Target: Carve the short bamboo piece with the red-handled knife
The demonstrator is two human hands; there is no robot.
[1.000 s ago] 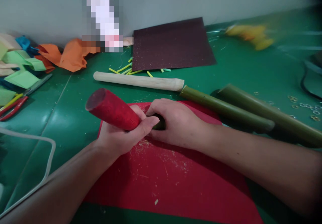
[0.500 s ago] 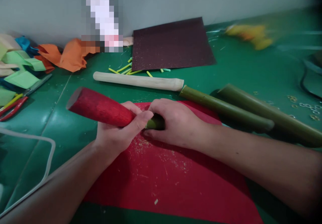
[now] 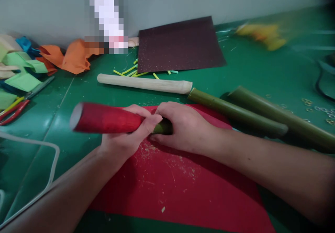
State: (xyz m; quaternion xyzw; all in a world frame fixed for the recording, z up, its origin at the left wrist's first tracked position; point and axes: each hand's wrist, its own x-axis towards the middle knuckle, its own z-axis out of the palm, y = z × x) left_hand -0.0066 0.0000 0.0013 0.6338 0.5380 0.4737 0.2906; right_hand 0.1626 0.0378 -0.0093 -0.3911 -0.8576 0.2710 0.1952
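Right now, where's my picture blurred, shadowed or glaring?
Head view: the yellow item at upper right is smeared; head view: pale streaks, perhaps glare, cross the green tabletop nearby; head view: shadow darkens the red sheet below the right forearm; head view: the free end of the red cylinder looks soft.

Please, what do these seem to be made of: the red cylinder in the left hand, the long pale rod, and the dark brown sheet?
Red tapered cylinder: perhaps dyed wood or bamboo, matte; its red looks streaky.
Long pale rod: probably bare bamboo, smooth; a joint-like swelling near one end.
Dark brown flat sheet: maybe paper or sandpaper, matte; thin, straight-edged, grain unclear.
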